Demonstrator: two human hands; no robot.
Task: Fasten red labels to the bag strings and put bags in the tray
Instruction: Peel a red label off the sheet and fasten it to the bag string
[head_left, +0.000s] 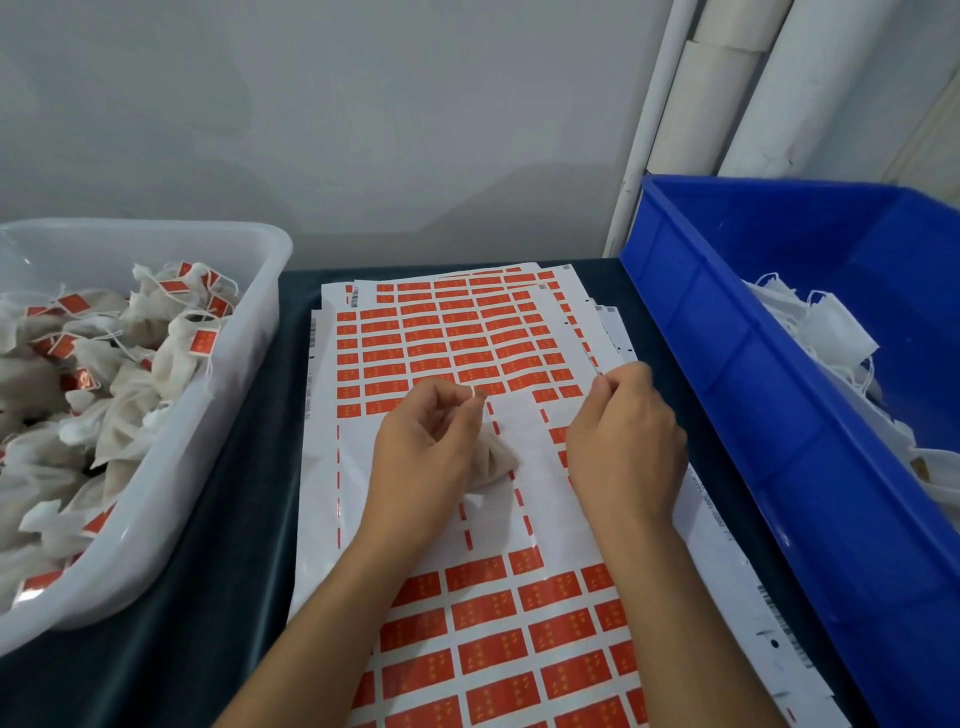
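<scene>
Left fingers (475, 402) pinching thin white string, right fingers (605, 387) curled (contents hidden), crumpled mesh bag (493, 460) between.

Two bare forearms enter from the lower edge of the frame and end in two bare hands near the centre. No sleeve, cuff or glove covers either limb within the visible area. The left hand (426, 447) carries no ring, watch or band on the parts shown. The right hand (626, 441) likewise shows no ring, watch or band. Fingernails, where visible at the upper fingertips, appear short and unpainted.
</scene>
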